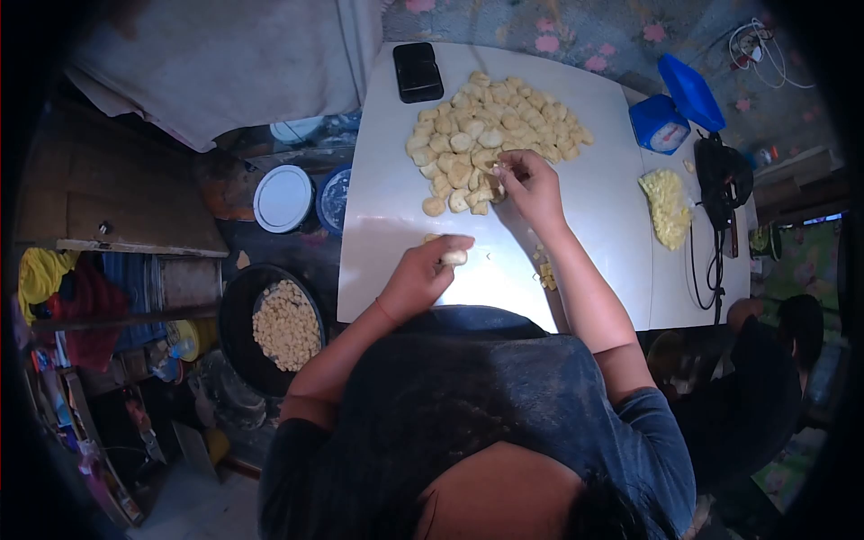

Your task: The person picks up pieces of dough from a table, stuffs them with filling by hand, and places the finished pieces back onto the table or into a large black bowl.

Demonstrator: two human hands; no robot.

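Note:
My left hand (421, 277) is closed around a pale round dough piece (454, 257) above the near part of the white table (387, 243). At the near right edge of a large heap of flattened dough pieces (468, 135), my right hand (535, 187) has its thumb and fingertips pressed together. A tiny pale bit shows at those fingertips, too small to name. Beside my right forearm lie several small yellow cubes (546, 274), partly hidden by the arm.
A black case (418, 72) lies behind the heap. To the right are a blue scale (660, 126), a bag of yellow cubes (666, 209) and a black corded device (720, 184). A dark tub (229, 310) with small dough bits stands left. Another person (747, 387) is at right.

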